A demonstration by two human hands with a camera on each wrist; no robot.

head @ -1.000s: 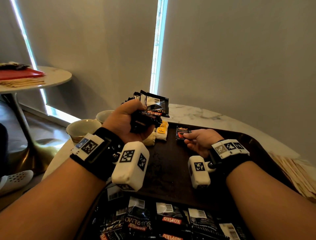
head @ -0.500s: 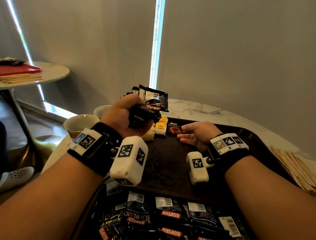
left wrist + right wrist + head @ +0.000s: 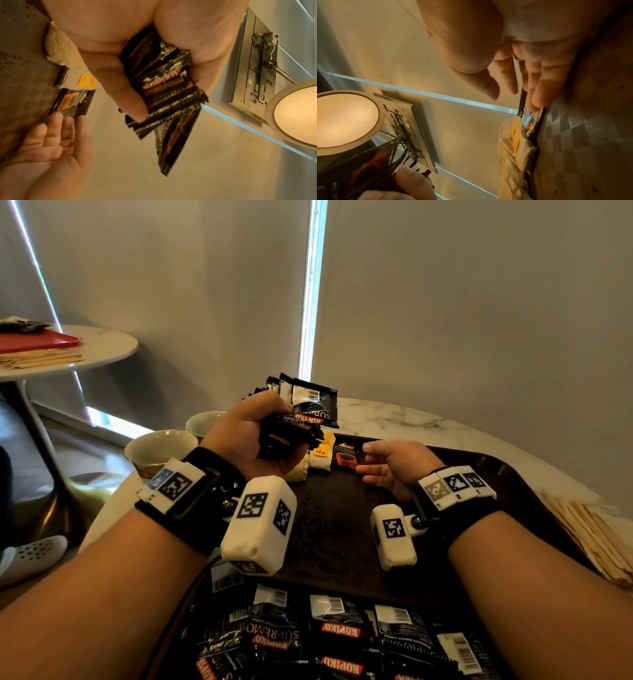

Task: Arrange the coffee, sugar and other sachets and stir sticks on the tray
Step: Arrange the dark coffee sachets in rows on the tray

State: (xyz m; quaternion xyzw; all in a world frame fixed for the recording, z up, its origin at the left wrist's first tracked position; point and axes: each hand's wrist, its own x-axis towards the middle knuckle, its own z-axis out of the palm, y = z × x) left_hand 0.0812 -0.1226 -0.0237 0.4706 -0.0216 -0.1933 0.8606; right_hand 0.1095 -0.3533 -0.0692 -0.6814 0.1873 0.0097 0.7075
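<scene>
**Left hand full of coffee sachets, right hand loose beside the row on the tray**

Head view: your left hand is clenched round a bundle of black coffee sachets, raised above the far left corner of the dark tray. Your right hand hovers low over the tray with fingers relaxed and spread, gripping nothing, its fingertips just beside a black-and-orange coffee sachet lying flat. Left of that sachet lies a tea bag with a yellow tag, then another pale sachet partly hidden under your left hand. A loose heap of black coffee sachets fills the near edge of the tray. The stir sticks lie on the marble table to the right, off the tray. Two bowls stand left of the tray.

Left wrist view: your thumb and fingers wrap the bundle, its ends fanned out past them. Below, the open right palm has fingertips close to the flat sachet; whether they touch it, you cannot tell.

Right wrist view: your fingers are extended towards the sachet's edge, thumb apart.
</scene>
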